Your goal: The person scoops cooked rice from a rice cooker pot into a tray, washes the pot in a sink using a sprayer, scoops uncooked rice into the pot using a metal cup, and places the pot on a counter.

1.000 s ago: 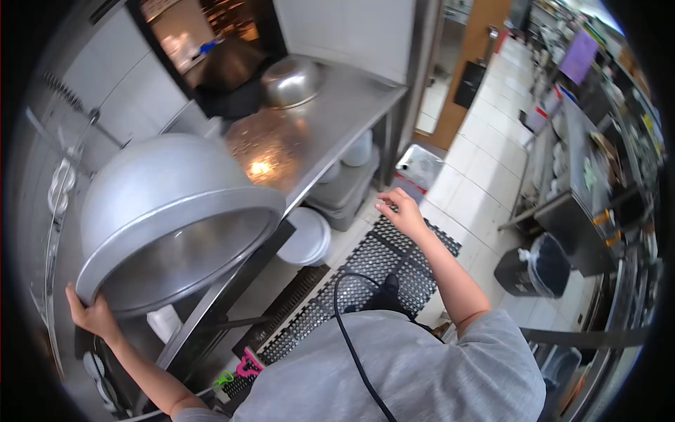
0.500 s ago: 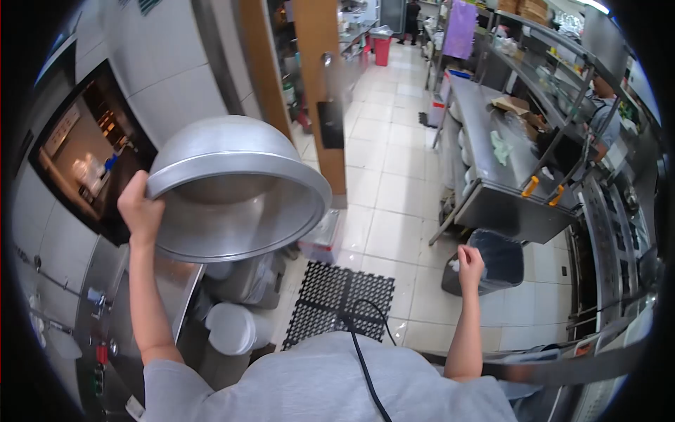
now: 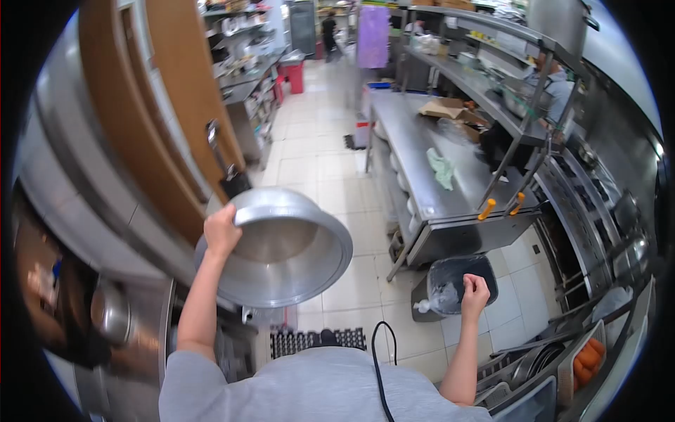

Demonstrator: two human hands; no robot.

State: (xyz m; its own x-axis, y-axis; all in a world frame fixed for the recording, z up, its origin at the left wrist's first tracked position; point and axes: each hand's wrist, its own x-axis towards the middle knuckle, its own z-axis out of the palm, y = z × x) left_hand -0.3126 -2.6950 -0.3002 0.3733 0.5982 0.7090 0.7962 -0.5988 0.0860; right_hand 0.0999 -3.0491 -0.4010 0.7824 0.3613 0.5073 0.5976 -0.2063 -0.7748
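Observation:
My left hand (image 3: 222,231) grips the rim of a large silver metal bowl (image 3: 285,246). The bowl hangs tilted on its side in front of me, its hollow inside facing me. On the right, my right hand (image 3: 475,290) is raised with its fingers curled together, over the near side of a dark trash bin (image 3: 420,299) in the view. Whether the fingers hold anything is too small to tell. Clear plastic lies inside the bin.
A steel table (image 3: 415,169) with a green cloth (image 3: 441,169) and an open cardboard box stands ahead. Wooden doors (image 3: 176,105) are at the left. A crate of orange items (image 3: 587,362) is at the lower right. Two other people are farther off.
The view has swung right, away from the sink and counter. My left hand has carried the bowl along, lifted off the counter area. My right hand's fingers have drawn together.

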